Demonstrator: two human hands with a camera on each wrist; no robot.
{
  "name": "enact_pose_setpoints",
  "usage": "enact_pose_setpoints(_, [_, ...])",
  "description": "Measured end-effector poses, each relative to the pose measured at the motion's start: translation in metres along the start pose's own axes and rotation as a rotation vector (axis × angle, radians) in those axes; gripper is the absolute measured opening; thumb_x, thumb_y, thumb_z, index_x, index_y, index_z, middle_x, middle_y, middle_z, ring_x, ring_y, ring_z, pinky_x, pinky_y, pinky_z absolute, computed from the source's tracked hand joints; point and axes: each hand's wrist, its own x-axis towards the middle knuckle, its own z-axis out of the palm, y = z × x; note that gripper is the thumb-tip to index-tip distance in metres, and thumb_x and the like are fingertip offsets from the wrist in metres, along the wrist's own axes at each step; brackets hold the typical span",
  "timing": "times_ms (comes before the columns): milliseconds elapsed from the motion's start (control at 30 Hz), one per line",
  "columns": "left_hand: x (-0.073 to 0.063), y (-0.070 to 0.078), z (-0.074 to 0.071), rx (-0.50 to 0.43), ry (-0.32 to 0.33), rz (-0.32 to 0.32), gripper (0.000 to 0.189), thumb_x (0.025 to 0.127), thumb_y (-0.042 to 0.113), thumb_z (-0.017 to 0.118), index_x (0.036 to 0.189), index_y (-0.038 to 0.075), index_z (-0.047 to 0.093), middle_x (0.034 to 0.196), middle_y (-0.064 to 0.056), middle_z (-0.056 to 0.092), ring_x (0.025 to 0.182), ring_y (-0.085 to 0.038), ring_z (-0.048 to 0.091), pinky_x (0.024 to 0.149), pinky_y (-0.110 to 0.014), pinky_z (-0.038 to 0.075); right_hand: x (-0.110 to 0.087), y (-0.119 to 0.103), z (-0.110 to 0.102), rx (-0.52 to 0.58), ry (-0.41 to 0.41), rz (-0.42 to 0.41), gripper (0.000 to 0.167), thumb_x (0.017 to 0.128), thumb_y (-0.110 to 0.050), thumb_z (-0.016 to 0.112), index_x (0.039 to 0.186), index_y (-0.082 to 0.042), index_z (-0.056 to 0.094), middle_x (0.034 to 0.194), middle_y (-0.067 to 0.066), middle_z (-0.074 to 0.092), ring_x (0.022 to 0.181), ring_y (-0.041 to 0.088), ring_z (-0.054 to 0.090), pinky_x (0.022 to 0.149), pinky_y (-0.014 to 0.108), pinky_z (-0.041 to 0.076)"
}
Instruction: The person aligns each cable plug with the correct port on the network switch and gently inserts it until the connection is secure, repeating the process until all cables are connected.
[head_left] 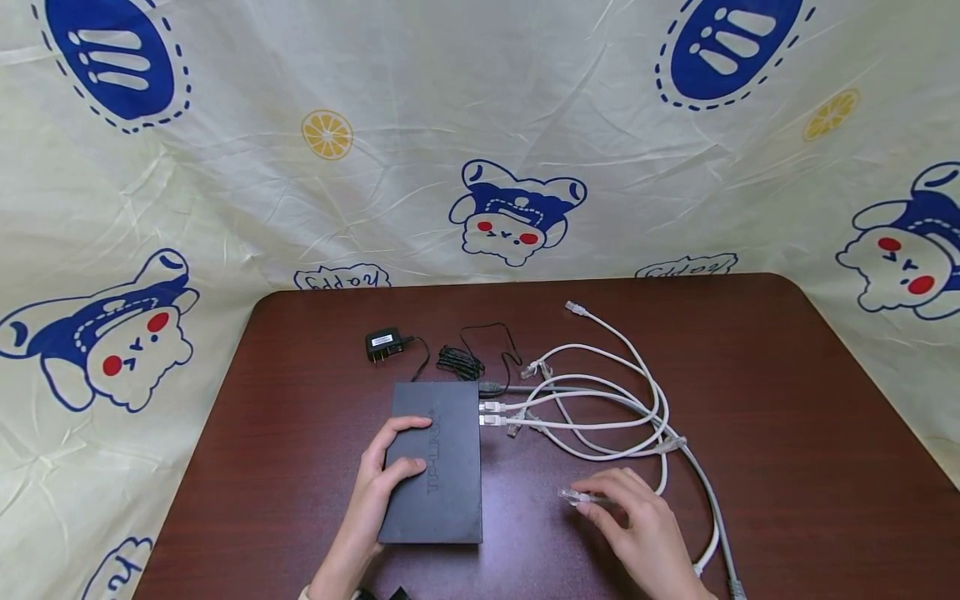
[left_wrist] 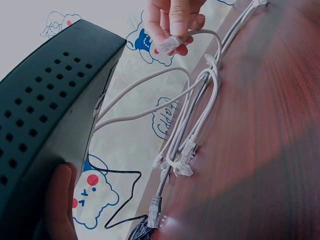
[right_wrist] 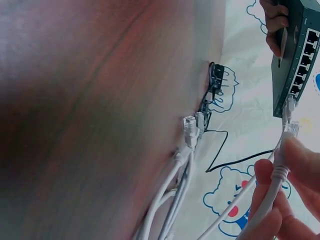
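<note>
A dark network switch (head_left: 453, 500) with raised lettering is held by my left hand (head_left: 367, 492), thumb and a finger on its top face. In the right wrist view its row of ports (right_wrist: 306, 60) faces the right hand, and several ports have nothing in them. Two white plugs (head_left: 491, 421) sit in the switch's right side, near its far end. Between thumb and fingers my right hand (head_left: 641, 521) pinches the clear plug (head_left: 573, 496) of a white Ethernet cable, apart from the switch. The underside fingers of the left hand are hidden in the head view.
White Ethernet cables (head_left: 611, 379) lie looped right of the switch, with loose plugs among them. A grey cable (head_left: 708, 492) runs along them toward the near right. Behind the switch are a black power adapter (head_left: 384, 342) and its bundled cord (head_left: 460, 363). A patterned sheet (head_left: 420, 192) hangs behind the table.
</note>
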Motion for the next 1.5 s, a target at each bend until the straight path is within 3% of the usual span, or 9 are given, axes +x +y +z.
enact_pose_setpoints(133, [0.0,0.0,0.0,0.003,0.0,0.003,0.044,0.079,-0.001,0.056,0.121,0.008,0.059,0.133,-0.009,0.044,0.113,-0.032,0.04,0.091,-0.045,0.034,0.004,-0.003,-0.002,-0.071,0.006,0.021,0.031,0.068,-0.006,0.08,0.094,-0.022,0.073,0.09,-0.017,0.065,0.077,0.002,0.052,0.061,0.015,0.037])
enact_pose_setpoints(233, [0.0,0.0,0.0,0.003,0.0,0.005,0.044,0.079,-0.002,0.056,0.121,0.008,0.059,0.133,-0.009,0.045,0.113,-0.032,0.04,0.091,-0.045,0.034,0.009,-0.004,-0.002,-0.086,0.02,-0.005,0.031,0.068,-0.007,0.08,0.095,-0.022,0.073,0.091,-0.015,0.067,0.081,0.005,0.055,0.069,0.02,0.037])
enact_pose_setpoints(367, [0.0,-0.001,0.001,-0.002,0.001,0.004,0.044,0.078,-0.002,0.057,0.121,0.008,0.059,0.133,-0.009,0.045,0.113,-0.032,0.04,0.091,-0.044,0.034,0.017,-0.004,-0.002,-0.03,0.018,-0.049,0.03,0.07,-0.005,0.077,0.097,-0.019,0.073,0.09,-0.011,0.067,0.084,0.009,0.056,0.078,0.025,0.032])
enact_pose_setpoints(467, [-0.001,-0.001,0.001,-0.004,-0.002,0.005,0.044,0.078,-0.001,0.057,0.121,0.008,0.059,0.133,-0.009,0.045,0.113,-0.032,0.04,0.09,-0.044,0.034,0.025,-0.006,-0.002,0.026,0.008,-0.049,0.032,0.071,0.0,0.075,0.098,-0.017,0.072,0.089,-0.012,0.064,0.082,0.008,0.057,0.078,0.022,0.036])
enact_pose_setpoints(600, [-0.001,-0.001,0.001,-0.003,-0.007,0.008,0.043,0.079,-0.001,0.057,0.121,0.008,0.059,0.132,-0.009,0.045,0.112,-0.032,0.04,0.09,-0.044,0.034,0.035,-0.01,-0.001,0.08,0.011,-0.041,0.035,0.072,0.007,0.075,0.099,-0.013,0.071,0.091,-0.01,0.061,0.081,0.007,0.058,0.071,0.019,0.042])
enact_pose_setpoints(833, [-0.001,0.001,0.002,-0.001,-0.012,0.005,0.043,0.078,-0.001,0.058,0.12,0.008,0.06,0.132,-0.009,0.045,0.113,-0.032,0.04,0.091,-0.044,0.034,0.049,-0.011,0.002,0.118,-0.012,-0.028,0.032,0.074,0.008,0.073,0.102,-0.009,0.07,0.093,-0.008,0.061,0.079,0.006,0.057,0.066,0.017,0.043])
enact_pose_setpoints(1133, [-0.002,0.002,0.002,-0.007,-0.02,0.007,0.043,0.078,-0.001,0.058,0.121,0.009,0.06,0.131,-0.009,0.045,0.114,-0.032,0.04,0.092,-0.044,0.033,0.058,-0.01,0.011,0.135,0.06,-0.115,0.037,0.069,0.012,0.076,0.097,-0.01,0.066,0.089,-0.004,0.062,0.075,0.011,0.054,0.067,0.019,0.043])
enact_pose_setpoints(1500, [-0.002,0.002,0.003,-0.014,-0.02,0.006,0.043,0.078,-0.001,0.057,0.121,0.008,0.059,0.132,-0.009,0.045,0.114,-0.032,0.04,0.091,-0.044,0.034,0.065,-0.007,0.022,0.154,0.032,-0.194,0.042,0.062,0.01,0.081,0.095,-0.01,0.064,0.089,-0.003,0.06,0.072,0.011,0.05,0.064,0.019,0.041])
